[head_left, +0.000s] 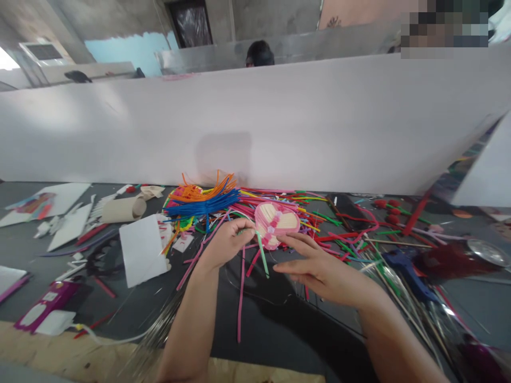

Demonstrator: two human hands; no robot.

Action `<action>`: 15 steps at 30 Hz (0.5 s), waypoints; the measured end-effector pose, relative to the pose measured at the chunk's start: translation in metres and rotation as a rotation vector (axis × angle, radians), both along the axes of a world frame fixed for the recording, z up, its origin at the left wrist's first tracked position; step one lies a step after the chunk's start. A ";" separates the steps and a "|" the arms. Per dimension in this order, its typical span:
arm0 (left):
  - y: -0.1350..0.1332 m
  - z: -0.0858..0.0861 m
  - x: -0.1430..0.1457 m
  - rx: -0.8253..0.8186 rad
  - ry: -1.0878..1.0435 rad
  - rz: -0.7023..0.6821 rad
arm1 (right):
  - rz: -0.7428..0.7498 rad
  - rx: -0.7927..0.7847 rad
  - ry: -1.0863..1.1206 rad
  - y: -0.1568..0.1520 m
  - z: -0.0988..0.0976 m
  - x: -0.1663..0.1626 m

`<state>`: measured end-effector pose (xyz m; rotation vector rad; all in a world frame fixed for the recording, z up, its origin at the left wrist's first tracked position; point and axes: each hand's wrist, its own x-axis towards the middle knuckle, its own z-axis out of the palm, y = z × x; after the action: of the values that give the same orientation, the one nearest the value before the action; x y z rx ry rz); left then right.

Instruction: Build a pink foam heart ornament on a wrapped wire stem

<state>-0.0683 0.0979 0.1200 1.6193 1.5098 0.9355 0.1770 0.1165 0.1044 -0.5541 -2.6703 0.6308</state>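
Observation:
My left hand is closed in a pinch on a short light green pipe cleaner, which slants down from the fingertips. Just beyond the fingers lies a pink and cream flower shape made of pipe cleaners, with rounded petals. My right hand has its fingers stretched apart beside the green piece, with nothing in them. Its upper fingers reach the flower's lower right edge; whether they touch it I cannot tell. Below the flower, a long pink pipe cleaner runs toward me on the dark table.
Blue pipe cleaners and orange ones lie bunched behind my left hand. A cardboard tube and a white card are at left. At right are a blue glue gun and a dark red can. A white partition stands behind.

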 end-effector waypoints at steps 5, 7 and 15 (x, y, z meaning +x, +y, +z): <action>-0.001 0.000 -0.007 0.066 0.109 0.143 | -0.114 0.114 0.015 0.002 -0.008 -0.009; -0.001 0.000 -0.001 0.090 0.144 0.187 | -0.200 0.175 0.068 0.000 -0.014 -0.020; 0.002 -0.011 0.030 0.096 0.047 0.143 | -0.495 0.292 0.261 -0.007 -0.036 -0.048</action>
<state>-0.0388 0.0998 0.1088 1.6275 1.6534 1.0697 0.1289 0.1094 0.0687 -0.9298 -2.2020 0.1535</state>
